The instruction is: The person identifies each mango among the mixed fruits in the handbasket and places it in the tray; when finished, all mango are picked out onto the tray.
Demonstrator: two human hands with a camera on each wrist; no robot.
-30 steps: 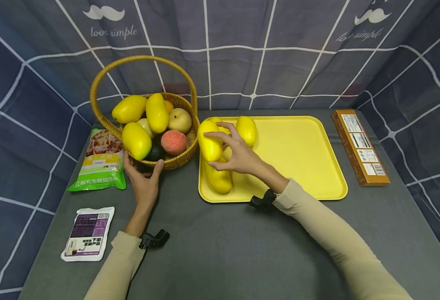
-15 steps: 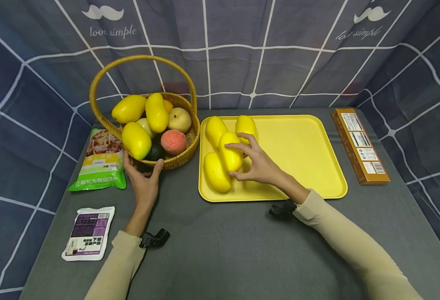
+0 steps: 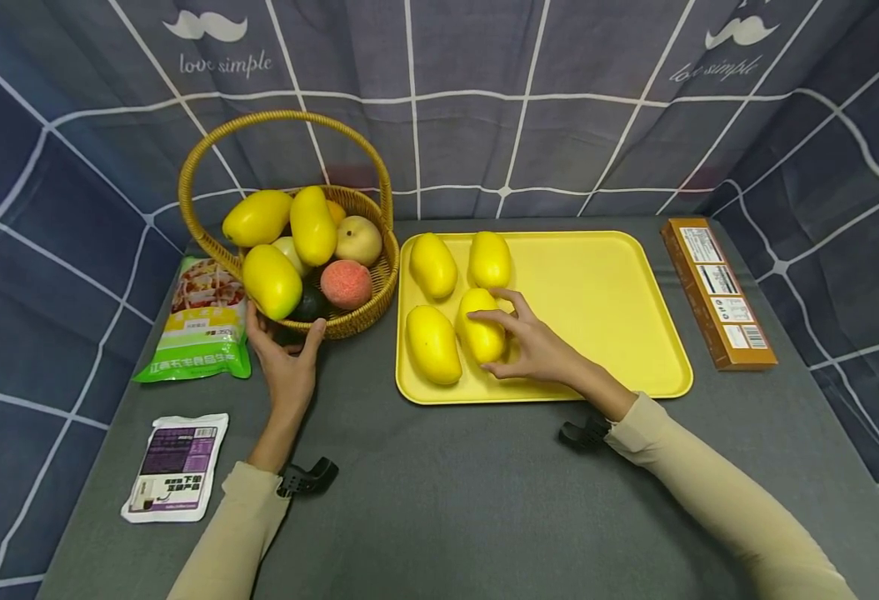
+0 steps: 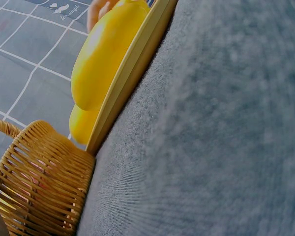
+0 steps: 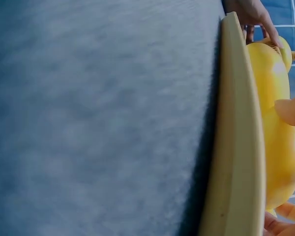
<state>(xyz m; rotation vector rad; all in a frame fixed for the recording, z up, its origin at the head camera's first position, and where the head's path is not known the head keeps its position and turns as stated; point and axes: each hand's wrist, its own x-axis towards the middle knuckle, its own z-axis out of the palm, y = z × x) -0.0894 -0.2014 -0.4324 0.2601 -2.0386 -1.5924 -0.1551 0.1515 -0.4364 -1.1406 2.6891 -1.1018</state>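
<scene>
A: State condition of right hand.

B: Partly closed, thumb and fingers set around sides of held mango. Treat as gripped.

A: Give location of held mango.

B: Inside yellow tray, toward near left corner, just right of near-left mango and just nearer than far-right mango. For tray position, refer to far edge of worktop. Full contact with tray floor: likely, but impossible to confirm from these views.

A: List likely faults at release.

B: Rolling first. Probable cause: early or uneven opening of thumb and fingers on a smooth, rounded fruit. Possible result: a knock against near-left mango, or drift toward low near rim of tray. Next, snagging. Probable cause: low withdrawal, with wrist camera close to near rim. Lift before pulling back.

A: Report on left hand.

B: Thumb and fingers parted, gripping near side of wicker basket. Avoid pulling or tilting: risk of spilling rim mango, perched at near left of basket. Avoid pushing toward left edge of worktop also: food bag just beside basket.
</scene>
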